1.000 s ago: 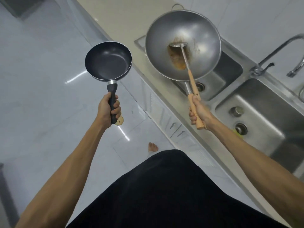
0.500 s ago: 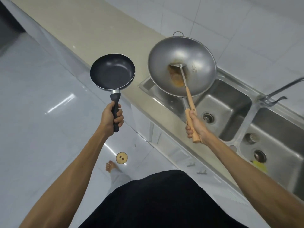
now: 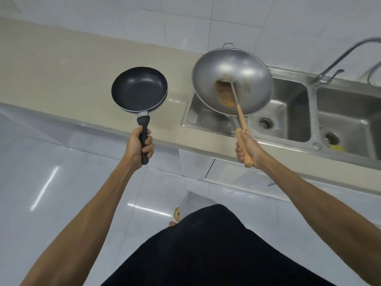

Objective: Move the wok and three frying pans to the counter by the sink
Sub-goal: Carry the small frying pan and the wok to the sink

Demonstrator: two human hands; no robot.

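The left hand (image 3: 137, 145) has its fingers clamped on the small black non-stick frying pan (image 3: 139, 88), light, above the beige tabletop (image 3: 61, 65). The right hand (image 3: 248, 148) has its fingers clamped on the heavier round steel wok (image 3: 247, 79) by its wooden handle, over the sink (image 3: 288, 112).

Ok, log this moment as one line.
left hand: holds frying pan | right hand: holds wok, ladle inside | both above counter edge by sink | nothing set down
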